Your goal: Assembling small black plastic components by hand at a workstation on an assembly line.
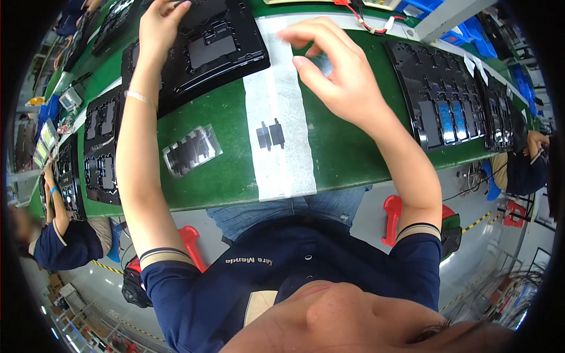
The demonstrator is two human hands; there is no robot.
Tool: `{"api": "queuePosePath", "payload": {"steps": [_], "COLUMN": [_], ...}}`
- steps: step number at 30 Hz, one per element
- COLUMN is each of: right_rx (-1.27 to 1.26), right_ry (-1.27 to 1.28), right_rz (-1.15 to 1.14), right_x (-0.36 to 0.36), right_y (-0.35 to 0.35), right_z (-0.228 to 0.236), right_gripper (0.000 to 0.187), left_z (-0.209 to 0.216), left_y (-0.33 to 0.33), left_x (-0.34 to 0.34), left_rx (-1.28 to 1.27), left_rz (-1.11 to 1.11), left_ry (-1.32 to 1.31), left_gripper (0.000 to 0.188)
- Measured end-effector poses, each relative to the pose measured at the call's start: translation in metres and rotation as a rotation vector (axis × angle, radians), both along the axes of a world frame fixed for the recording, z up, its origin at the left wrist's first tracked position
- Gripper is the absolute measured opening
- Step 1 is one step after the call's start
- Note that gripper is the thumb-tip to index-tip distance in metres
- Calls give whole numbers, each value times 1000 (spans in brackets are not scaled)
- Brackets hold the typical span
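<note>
My left hand (pixel 160 26) is over the left part of a stack of black plastic trays (pixel 254 44). Its thumb and fingers come together near the top edge of the picture; whatever may be between them cannot be made out. To the right of the stack, my right hand (pixel 338 67) is raised above the bench with thumb and forefinger apart and nothing visible between them. A dark flat part (pixel 216 50) lies in a tray pocket. Small black strips (pixel 271 135) rest on a white paper strip (pixel 282 176). Left of it is a clear bag (pixel 193 151) with dark strips.
The green bench (pixel 353 156) has its near edge in front of me. Black trays (pixel 438 94) with dark and blue parts stand on the right, more trays (pixel 101 153) on the left. A red-and-black cable (pixel 368 26) lies at the back. Other people sit at both sides.
</note>
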State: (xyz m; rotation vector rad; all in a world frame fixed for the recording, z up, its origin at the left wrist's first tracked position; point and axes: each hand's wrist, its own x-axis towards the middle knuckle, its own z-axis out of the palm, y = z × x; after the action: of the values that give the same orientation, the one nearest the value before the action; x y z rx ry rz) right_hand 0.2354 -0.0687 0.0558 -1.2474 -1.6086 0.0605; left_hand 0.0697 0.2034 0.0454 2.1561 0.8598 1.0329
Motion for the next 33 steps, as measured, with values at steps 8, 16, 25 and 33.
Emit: {"api": "queuePosePath", "payload": {"steps": [8,16,25,33], "right_rx": [-541,-445,-714,-403], "right_ry": [247,253,707,17], "right_rz": [204,266,396,258], "right_x": [-20,-21,-28,-24], "right_y": [-19,-25,-18,-21], "right_z": [-20,-22,-22,-17], "right_gripper": [15,12,18,11], "left_z": [-17,-18,-14,-13], "left_y": [-185,-199,-205,-209], "left_x": [-37,-51,-49,-47], "left_rx": [-554,-883,-790,-794], "left_rz": [-466,-665,-766,-775], "left_ry": [-273,33,147,229], "left_gripper": [39,27,24,26]}}
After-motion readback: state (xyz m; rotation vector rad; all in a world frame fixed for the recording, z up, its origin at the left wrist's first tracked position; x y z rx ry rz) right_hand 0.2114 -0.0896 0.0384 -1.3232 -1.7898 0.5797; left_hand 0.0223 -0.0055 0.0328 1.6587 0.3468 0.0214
